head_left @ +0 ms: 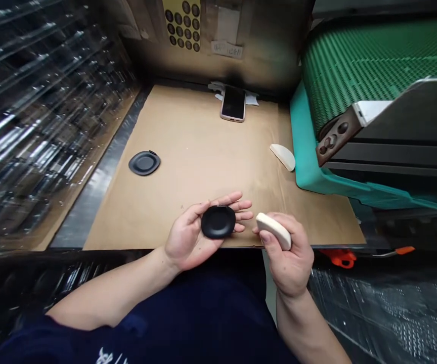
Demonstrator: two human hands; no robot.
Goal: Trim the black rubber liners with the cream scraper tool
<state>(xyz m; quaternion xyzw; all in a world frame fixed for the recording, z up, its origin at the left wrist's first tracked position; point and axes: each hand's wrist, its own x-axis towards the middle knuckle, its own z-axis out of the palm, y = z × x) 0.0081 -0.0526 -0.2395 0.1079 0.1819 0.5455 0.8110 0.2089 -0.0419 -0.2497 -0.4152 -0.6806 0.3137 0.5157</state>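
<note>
My left hand [199, 237] is palm up, its fingers stretched out. It carries a black, shallow, dish-like plastic piece [218, 221] with a rounded outline, lying across the palm and fingers. To its right, my right hand [289, 253] pinches a thick cream-coloured sponge pad [274, 230] between thumb and fingers. A narrow gap separates the pad from my left fingertips. A second black dish-like piece [144, 163] rests on the brown cardboard sheet [203, 151], to the left. Near the cardboard's right side lies a half-round cream sponge piece [283, 157].
A phone [233, 103] lies at the back on crumpled white paper. On the right, a turquoise bin [304, 146] stands under a green conveyor belt [378, 60]. Clear plastic trays [47, 111] fill the left side. An orange-handled tool [342, 258] shows below the table edge.
</note>
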